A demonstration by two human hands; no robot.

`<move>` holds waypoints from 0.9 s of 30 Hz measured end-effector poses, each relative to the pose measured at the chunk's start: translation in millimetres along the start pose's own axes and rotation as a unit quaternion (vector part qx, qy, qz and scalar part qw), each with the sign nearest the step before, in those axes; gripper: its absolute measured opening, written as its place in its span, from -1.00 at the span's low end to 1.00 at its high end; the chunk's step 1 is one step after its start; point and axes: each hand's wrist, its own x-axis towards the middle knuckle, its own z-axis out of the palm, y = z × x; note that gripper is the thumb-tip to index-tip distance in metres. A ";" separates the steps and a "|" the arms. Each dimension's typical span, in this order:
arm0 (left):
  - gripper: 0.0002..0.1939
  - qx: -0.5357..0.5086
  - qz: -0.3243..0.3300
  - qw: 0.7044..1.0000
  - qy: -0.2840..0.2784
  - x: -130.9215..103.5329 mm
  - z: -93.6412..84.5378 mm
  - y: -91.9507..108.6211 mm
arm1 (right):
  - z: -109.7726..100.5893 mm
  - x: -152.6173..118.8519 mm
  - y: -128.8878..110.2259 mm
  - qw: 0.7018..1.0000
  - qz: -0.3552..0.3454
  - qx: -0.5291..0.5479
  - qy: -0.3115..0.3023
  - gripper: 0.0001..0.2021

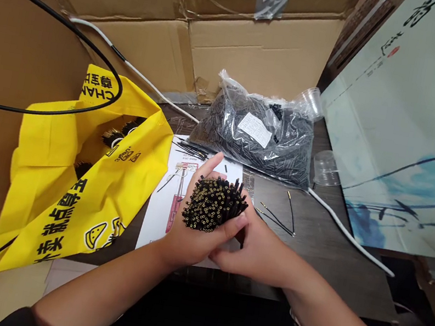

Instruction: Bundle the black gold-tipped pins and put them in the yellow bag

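Note:
A thick bundle of thin black wires [210,206] with gold-coloured ends stands upright, its tips facing me. My left hand [187,241] is wrapped round its left and near side, the thumb lying across the front. From the right, my right hand [253,247] clasps the lower part of the same bundle; its fingers are partly hidden behind it. Under the hands lies a white printed sheet [153,219] with pink figures. A few loose wires [280,223] with gold ends rest on the table just right of the hands, and more black wires [190,149] lie on the sheet's far edge.
A clear bag of small black tubes [255,136] lies at the back, with plastic cups [327,168] beside it. At left a yellow bag [113,190] holds more gold-tipped bundles. A white cable [351,233] crosses the dark table [333,271]. Cardboard [256,52] walls the back.

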 end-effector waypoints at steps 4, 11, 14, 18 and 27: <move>-0.14 0.045 -0.005 0.999 -0.016 3.2 -0.3 2.7 | -11.4 2.3 -7.5 0.998 0.033 0.004 -0.057 -0.26; -0.02 0.065 -0.026 0.994 -0.087 3.8 -2.5 0.1 | -12.5 14.3 -4.8 0.997 0.034 -0.022 -0.060 -0.70; -0.04 0.071 -0.026 0.991 -0.113 4.2 -4.8 1.9 | -14.9 13.8 -5.6 0.993 0.016 0.027 -0.116 -0.66; -0.11 0.078 -0.020 0.984 -0.158 3.8 -9.6 4.4 | -16.9 11.7 -6.1 0.990 -0.009 0.048 -0.130 -0.47; -0.18 0.060 -0.047 0.980 -0.182 -2.0 -16.8 2.2 | -1.6 10.6 1.5 0.987 -0.042 0.109 -0.108 -0.35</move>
